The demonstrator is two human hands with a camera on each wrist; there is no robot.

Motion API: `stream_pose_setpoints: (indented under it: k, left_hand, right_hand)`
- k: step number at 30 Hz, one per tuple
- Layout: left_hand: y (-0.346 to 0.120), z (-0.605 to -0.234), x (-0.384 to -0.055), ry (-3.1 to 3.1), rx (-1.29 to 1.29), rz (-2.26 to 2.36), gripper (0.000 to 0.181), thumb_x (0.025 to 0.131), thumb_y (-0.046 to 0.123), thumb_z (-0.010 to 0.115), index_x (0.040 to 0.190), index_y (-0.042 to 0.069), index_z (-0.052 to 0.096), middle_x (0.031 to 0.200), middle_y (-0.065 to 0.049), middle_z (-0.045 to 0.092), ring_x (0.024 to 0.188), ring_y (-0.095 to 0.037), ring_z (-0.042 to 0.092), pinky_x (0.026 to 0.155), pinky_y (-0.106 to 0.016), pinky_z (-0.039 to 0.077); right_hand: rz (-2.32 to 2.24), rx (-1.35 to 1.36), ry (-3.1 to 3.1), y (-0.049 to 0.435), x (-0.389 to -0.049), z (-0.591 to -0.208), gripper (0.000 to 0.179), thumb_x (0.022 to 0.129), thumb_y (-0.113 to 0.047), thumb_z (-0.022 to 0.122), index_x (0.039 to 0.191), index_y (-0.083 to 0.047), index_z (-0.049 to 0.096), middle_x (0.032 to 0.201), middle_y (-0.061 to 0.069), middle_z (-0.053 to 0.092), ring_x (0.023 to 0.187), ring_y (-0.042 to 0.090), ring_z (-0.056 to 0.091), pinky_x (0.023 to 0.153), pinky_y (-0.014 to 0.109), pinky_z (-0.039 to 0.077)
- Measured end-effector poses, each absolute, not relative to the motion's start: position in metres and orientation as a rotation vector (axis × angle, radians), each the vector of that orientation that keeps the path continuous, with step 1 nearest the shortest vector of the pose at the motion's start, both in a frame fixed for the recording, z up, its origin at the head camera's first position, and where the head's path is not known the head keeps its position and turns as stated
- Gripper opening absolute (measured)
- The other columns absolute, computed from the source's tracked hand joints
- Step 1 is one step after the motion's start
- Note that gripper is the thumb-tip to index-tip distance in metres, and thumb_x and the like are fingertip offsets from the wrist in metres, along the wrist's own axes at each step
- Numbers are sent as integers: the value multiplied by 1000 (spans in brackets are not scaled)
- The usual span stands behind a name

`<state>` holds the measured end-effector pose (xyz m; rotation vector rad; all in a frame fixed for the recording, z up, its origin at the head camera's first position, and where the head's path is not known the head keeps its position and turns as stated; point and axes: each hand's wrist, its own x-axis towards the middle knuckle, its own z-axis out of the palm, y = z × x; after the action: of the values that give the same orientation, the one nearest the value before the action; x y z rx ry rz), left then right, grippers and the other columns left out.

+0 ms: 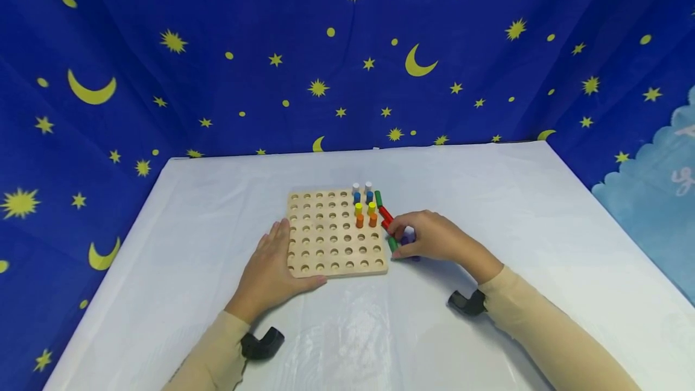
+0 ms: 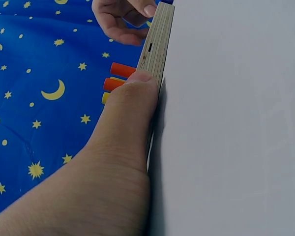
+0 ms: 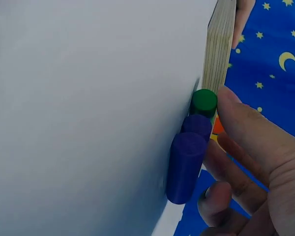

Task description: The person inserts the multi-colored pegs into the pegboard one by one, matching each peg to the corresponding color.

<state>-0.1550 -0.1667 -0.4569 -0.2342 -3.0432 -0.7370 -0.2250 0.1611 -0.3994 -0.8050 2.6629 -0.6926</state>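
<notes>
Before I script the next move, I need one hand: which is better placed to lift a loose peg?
Likely the right hand: it is at the loose pegs, while the left hand rests against the opposite side of the board.

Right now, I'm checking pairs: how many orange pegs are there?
2: one orange peg in the rightmost column of the board, another just left of it, both upright. The right hand may hide others.

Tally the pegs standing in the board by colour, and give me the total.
White pegs: 2
Blue pegs: 2
Yellow pegs: 2
Orange pegs: 2
Total standing in the board: 8
</notes>
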Motion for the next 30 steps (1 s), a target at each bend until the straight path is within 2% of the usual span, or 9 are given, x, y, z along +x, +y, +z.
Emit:
stream_pose_setpoints:
  k: [14,23,27,30]
  left_hand:
    - [-167,-459,-155,-3032,-236,-746,149,57,92,64,158,-2,8,166,-19,14,155,-34,13,126,-51,15]
    - [-167,-458,-154,-3035,-231,-748,148,58,90,65,158,-2,8,166,-19,14,155,-34,13,126,-51,15]
    - [-167,-457,-154,-3035,-231,-748,147,58,90,66,158,-1,8,166,-18,14,155,-34,13,126,-51,15]
    - [-167,-458,-154,-3034,-232,-746,147,58,91,65,158,-1,8,166,-18,14,155,-34,13,126,-51,15]
  right_hand:
    - [-527,-798,2606,156,-228,-391,35,79,-22,85,111,-20,72,90,-12,69,75,7,57,72,28,48]
    - [-403,-827,2622,155,-229,-389,32,81,-16,82,112,-22,75,101,-11,73,95,9,62,95,45,53]
    - [-375,-859,2608,154,-229,-387,31,82,-13,81,111,-23,76,107,-10,74,101,11,64,97,47,53]
    - [-348,-879,2595,154,-228,-386,32,83,-11,80,111,-25,77,111,-8,73,100,11,63,96,46,54]
